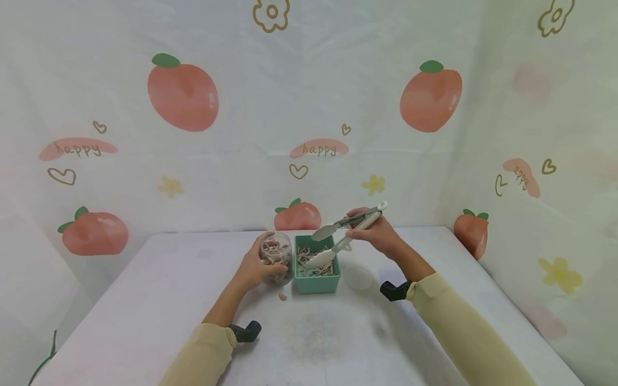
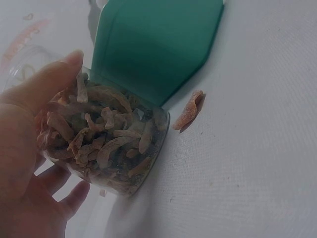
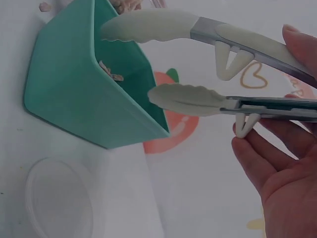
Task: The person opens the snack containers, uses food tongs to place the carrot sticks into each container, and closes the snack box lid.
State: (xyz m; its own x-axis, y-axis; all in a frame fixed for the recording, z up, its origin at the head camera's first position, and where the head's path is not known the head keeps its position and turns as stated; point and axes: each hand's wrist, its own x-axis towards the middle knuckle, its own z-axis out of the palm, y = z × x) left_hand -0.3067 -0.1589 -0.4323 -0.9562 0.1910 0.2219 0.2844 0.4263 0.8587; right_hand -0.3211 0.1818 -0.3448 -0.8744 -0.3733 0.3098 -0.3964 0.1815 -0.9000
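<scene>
My left hand (image 1: 256, 266) grips a clear jar (image 2: 106, 134), thumb on one side and fingers around the other. Brown dried strips fill much of the jar, which stands against the left side of a green box (image 1: 317, 284). In my right hand (image 1: 374, 234) is a pair of tongs (image 3: 213, 29) with white scalloped tips and metal arms. Its tips are spread apart over the box's opening, nothing between them. Similar dried strips (image 1: 309, 258) lie inside the box.
One loose brown piece (image 2: 189, 110) lies on the white table (image 1: 193, 279) in front of the jar. A round translucent lid (image 3: 59, 201) lies flat to the right of the box. Behind the table hangs a printed white backdrop (image 1: 338, 80).
</scene>
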